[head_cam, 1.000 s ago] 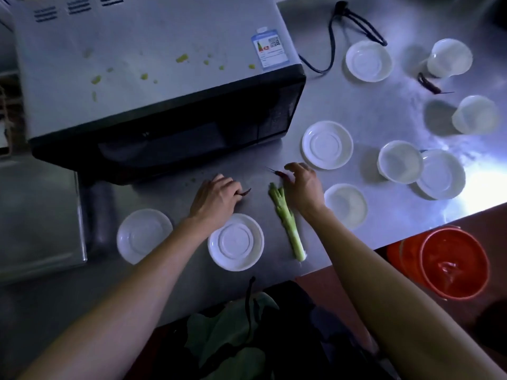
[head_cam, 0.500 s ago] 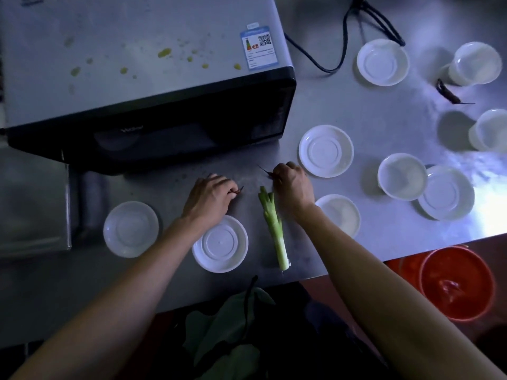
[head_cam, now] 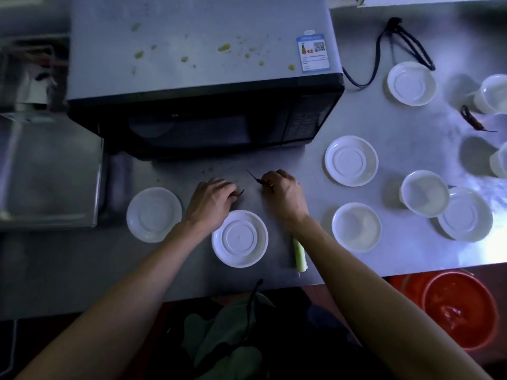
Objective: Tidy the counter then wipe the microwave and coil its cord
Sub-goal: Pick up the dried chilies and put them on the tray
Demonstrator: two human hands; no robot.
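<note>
Two hands work the bench (head_cam: 411, 149) past a white lid (head_cam: 239, 238) — left hand (head_cam: 210, 202) pinches a dark chilli (head_cam: 241, 192), right hand (head_cam: 284, 194) curls round another chilli (head_cam: 258, 179), perhaps with the scallion (head_cam: 299, 255) beneath. Beyond stands the spattered microwave (head_cam: 197, 64), cord (head_cam: 384, 48) lying loose at its right.

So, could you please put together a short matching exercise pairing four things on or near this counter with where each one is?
Things:
1. microwave cord
2. green stalk
3. orange bucket
4. dried chili

Places:
A. below the counter edge, at the right
B. partly under the right forearm, near the front edge
C. behind the far white dish, right of the microwave
D. far right, beside a white cup

Pairs: 1-C, 2-B, 3-A, 4-D
</note>
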